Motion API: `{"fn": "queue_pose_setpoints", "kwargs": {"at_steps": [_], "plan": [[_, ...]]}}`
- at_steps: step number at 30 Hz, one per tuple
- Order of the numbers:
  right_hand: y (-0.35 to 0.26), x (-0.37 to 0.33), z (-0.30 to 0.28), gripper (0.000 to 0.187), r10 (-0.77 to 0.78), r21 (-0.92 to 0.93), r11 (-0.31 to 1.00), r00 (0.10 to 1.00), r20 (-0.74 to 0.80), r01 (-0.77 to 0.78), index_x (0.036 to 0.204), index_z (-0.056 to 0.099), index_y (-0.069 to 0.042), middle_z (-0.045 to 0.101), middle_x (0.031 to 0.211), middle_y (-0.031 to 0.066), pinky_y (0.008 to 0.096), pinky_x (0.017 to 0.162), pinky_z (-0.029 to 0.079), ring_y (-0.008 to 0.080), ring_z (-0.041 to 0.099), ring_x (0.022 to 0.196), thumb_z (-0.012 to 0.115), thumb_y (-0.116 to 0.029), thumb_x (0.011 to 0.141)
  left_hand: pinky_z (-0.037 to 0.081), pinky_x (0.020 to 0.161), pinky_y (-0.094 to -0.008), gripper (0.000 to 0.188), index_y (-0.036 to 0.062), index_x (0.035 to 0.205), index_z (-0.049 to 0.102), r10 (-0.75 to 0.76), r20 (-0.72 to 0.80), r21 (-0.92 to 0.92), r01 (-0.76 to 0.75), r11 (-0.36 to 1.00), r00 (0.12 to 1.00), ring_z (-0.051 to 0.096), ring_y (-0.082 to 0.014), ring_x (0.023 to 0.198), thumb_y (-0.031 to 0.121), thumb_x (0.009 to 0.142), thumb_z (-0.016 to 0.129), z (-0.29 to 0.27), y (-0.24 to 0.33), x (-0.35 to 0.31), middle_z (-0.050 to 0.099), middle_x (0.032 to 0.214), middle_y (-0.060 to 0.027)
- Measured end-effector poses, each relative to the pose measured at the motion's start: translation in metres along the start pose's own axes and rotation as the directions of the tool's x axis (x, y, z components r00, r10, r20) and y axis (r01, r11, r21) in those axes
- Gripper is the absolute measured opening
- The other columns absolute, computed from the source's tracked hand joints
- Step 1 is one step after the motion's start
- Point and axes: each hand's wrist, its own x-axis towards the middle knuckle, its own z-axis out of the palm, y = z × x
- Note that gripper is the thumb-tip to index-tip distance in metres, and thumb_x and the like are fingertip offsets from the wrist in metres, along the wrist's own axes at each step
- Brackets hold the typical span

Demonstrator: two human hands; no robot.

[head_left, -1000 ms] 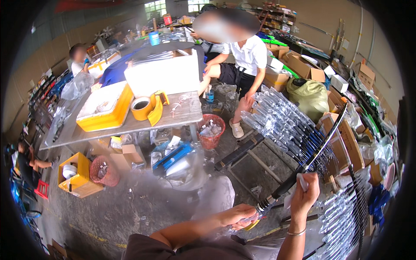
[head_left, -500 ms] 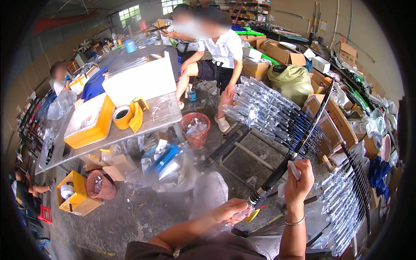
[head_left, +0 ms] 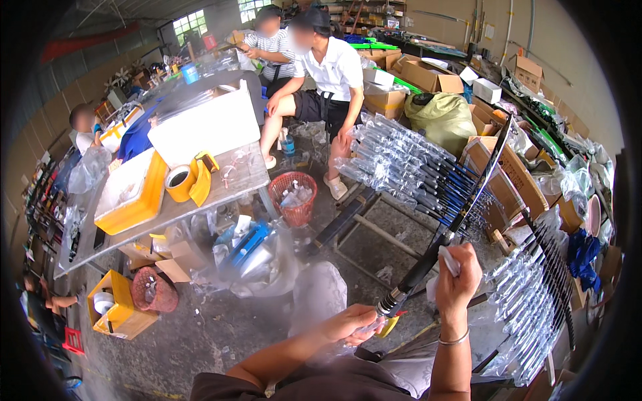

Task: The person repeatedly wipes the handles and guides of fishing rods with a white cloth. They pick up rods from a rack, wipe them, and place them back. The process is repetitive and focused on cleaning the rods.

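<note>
A long black fishing rod (head_left: pixel 416 272) slants up and to the right in front of me, its thick dark handle nearest my body. My left hand (head_left: pixel 354 323) is closed round the butt end, just below a silvery ring section, with a bit of clear plastic showing at its fingers. Higher up, my right hand (head_left: pixel 460 275) is a fist with a crumpled white cloth (head_left: pixel 449 260) in it. The fist is right beside the handle; whether the cloth touches the rod I cannot tell.
Plastic-wrapped rods (head_left: pixel 401 160) lie on a metal rack (head_left: pixel 384 230) ahead; another wrapped bundle (head_left: pixel 525 307) is at my right. A table (head_left: pixel 234 180) with yellow tape (head_left: pixel 179 182) stands left, near a red basket (head_left: pixel 293 217). Two people sit beyond; cardboard boxes (head_left: pixel 428 79) crowd the back right.
The whole view has shifted slightly, so the surroundings sit a little further left. Both hands keep their holds, and the rod has hardly moved.
</note>
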Motion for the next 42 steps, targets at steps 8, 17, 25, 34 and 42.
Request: {"fn": "queue_pose_setpoints", "kwargs": {"at_steps": [8,17,25,34,42], "plan": [[0.006,0.003,-0.004,0.023,0.07,-0.072,0.995,0.996,0.056,-0.066,0.086,0.056,-0.002,0.059,0.075,0.0118,0.0301,0.055,0.045,0.025,0.057,0.063,0.067,0.011,0.07,0.02,0.038,-0.0204,0.05,0.0051,0.096,0.051,-0.032,-0.018,0.007,0.033,0.999,0.999,0.026,-0.0022,0.041,0.055,0.089,0.053,0.003,0.002,0.0,0.039,0.06,0.0046],[0.005,-0.005,0.002,0.021,-0.006,0.022,1.0,0.999,0.053,0.005,0.084,0.057,-0.001,0.056,0.072,0.011,0.0307,0.054,0.042,0.0239,0.055,0.061,0.067,0.011,0.071,0.02,0.037,-0.0209,0.049,0.0056,0.096,0.05,-0.034,-0.021,0.0,0.034,0.999,0.999,0.027,-0.0024,0.041,0.055,0.09,0.053,0.0,0.001,0.002,0.041,0.063,0.0037],[-0.009,-0.007,0.001,0.02,-0.017,0.024,1.0,0.995,0.101,0.015,0.084,0.058,-0.001,0.059,0.074,0.0109,0.0297,0.057,0.045,0.0241,0.057,0.063,0.068,0.009,0.07,0.019,0.037,-0.0206,0.05,0.0059,0.097,0.049,-0.013,-0.015,-0.001,0.013,1.0,1.0,0.026,-0.0023,0.041,0.055,0.088,0.055,-0.005,-0.001,0.002,0.039,0.061,0.0043],[-0.003,0.0,0.005,0.017,0.005,-0.036,0.999,0.998,0.056,-0.003,0.084,0.052,0.0,0.049,0.07,0.0092,0.0276,0.056,0.038,0.0198,0.047,0.06,0.062,0.011,0.075,0.018,0.036,-0.0204,0.05,0.0058,0.096,0.049,0.013,0.001,-0.007,-0.013,1.0,1.0,0.025,-0.0025,0.041,0.055,0.088,0.054,-0.002,0.003,0.003,0.034,0.056,0.0064],[0.0,0.008,0.012,0.016,0.021,-0.044,0.999,0.999,0.036,-0.02,0.083,0.051,0.001,0.05,0.071,0.0097,0.0282,0.058,0.038,0.0201,0.047,0.061,0.06,0.012,0.075,0.019,0.036,-0.0202,0.046,0.0058,0.097,0.051,0.03,0.006,-0.011,-0.03,0.999,1.0,0.027,-0.0023,0.041,0.051,0.093,0.05,-0.005,0.002,-0.001,0.036,0.055,0.0051]]}}
